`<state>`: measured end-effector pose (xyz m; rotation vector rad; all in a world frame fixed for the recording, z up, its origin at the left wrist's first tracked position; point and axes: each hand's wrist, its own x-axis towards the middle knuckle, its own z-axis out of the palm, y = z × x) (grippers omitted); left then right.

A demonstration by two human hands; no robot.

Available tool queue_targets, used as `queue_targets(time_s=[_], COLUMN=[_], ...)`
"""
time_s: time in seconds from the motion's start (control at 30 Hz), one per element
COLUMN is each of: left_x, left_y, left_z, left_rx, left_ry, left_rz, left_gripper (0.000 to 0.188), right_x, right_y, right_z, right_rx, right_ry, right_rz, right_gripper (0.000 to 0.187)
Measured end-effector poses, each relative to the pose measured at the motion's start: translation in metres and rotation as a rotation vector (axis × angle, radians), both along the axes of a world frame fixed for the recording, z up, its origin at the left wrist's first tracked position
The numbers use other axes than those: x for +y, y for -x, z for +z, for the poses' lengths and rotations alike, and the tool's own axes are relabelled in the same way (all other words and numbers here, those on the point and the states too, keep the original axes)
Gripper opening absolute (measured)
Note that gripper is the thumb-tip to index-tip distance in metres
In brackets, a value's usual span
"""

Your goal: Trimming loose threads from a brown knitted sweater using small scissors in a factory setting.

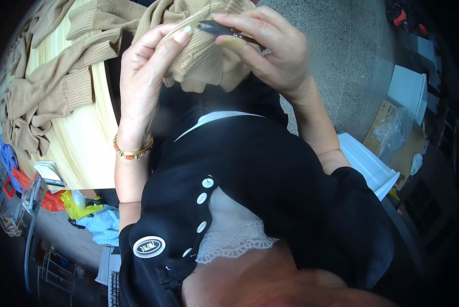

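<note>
A tan ribbed knit garment is bunched up in front of me at the top of the view. My left hand pinches its folded edge between thumb and fingers. In my right hand are small dark thread snips, gripped between thumb and fingers. Their pointed blades face left, close to my left thumb and lying over the knit. Whether they touch the fabric I cannot tell. A yellowish covering wraps part of my right thumb.
On the pale wooden table at my left lie more tan knit pieces. A small pale box sits at its near edge, with coloured bags and a blue cloth below. White bins and cardboard stand right.
</note>
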<state>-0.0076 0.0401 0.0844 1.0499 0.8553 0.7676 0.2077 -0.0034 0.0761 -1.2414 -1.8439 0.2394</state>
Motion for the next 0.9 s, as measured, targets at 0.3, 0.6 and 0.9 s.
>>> queue_targets(time_s=[0.3,0.6,0.9], left_x=[-0.001,-0.001,-0.002], left_y=[-0.001,-0.001,-0.003], left_z=[-0.001,0.000,-0.001], left_rx=[-0.026,-0.013,-0.007], left_ry=[0.016,0.010,0.006], left_rz=[0.028,0.014,0.036], left_gripper=[0.026,0.026,0.026], right_x=[0.002,0.005,0.000], right_y=[0.000,-0.002,-0.001], right_z=[-0.003,-0.002,0.004], right_rx=[-0.010,-0.020,0.127], right_ry=[-0.020,-0.051,0.099], right_rz=[-0.017,0.016,0.051], right_gripper=[0.031,0.029,0.030])
